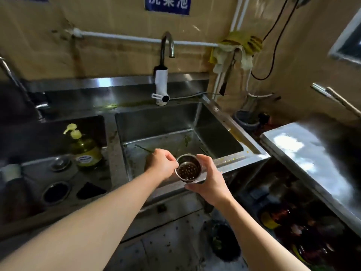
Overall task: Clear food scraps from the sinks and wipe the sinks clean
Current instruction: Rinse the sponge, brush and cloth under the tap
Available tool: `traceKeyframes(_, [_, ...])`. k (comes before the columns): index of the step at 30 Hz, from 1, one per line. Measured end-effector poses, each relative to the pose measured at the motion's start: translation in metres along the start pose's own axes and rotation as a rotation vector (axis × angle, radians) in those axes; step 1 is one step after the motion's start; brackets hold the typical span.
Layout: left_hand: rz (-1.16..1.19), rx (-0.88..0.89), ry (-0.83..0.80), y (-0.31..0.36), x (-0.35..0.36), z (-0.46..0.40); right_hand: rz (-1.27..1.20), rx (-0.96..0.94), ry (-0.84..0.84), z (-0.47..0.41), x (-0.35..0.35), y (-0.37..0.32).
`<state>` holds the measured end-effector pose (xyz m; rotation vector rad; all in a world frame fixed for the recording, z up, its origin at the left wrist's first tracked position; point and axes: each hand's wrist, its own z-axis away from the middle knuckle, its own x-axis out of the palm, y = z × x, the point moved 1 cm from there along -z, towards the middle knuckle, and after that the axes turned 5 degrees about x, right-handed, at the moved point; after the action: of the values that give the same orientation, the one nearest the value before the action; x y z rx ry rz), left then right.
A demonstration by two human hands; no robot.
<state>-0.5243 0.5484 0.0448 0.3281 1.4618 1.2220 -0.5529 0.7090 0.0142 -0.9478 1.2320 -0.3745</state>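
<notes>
Round perforated steel sink strainer basket (188, 169) held above the front rim of the right-hand stainless steel sink basin (156, 122), tilted toward the camera so that its holed bottom shows, dark with wet residue. Right hand (207, 178) cupped under and around the strainer, thumb along the lower edge, fingers curled round the far side. Left hand (162, 165) at the strainer's left rim, fingertips drawn together there; whether pinching the rim or a scrap cannot be told. Thin green scraps of vegetable (186, 140) scattered over the floor of that basin, a long green stem (143, 148) lying just beyond the left hand. Curved chrome tap with a white plastic heater body (161, 85) rising at the back of the basin. In the left-hand steel sink (58, 173), a yellow-green pump bottle of dish soap (86, 149) upright beside a round steel drain plug (59, 163). Yellow rag (240, 45) draped over the white wall pipe at upper right. Shiny steel worktop (312, 153) to the right of the basin.
</notes>
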Motion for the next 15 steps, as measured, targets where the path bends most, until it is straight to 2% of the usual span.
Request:
traceKeyframes(8, [0.096,-0.125,0.168,-0.087,-0.142,0.029,0.097,-0.012,-0.214,0.01,0.094,-0.101])
traceKeyframes(15, [0.085,-0.213,0.33,-0.18,-0.269,0.081,0.182,-0.073,-0.383,0.041,0.201,-0.199])
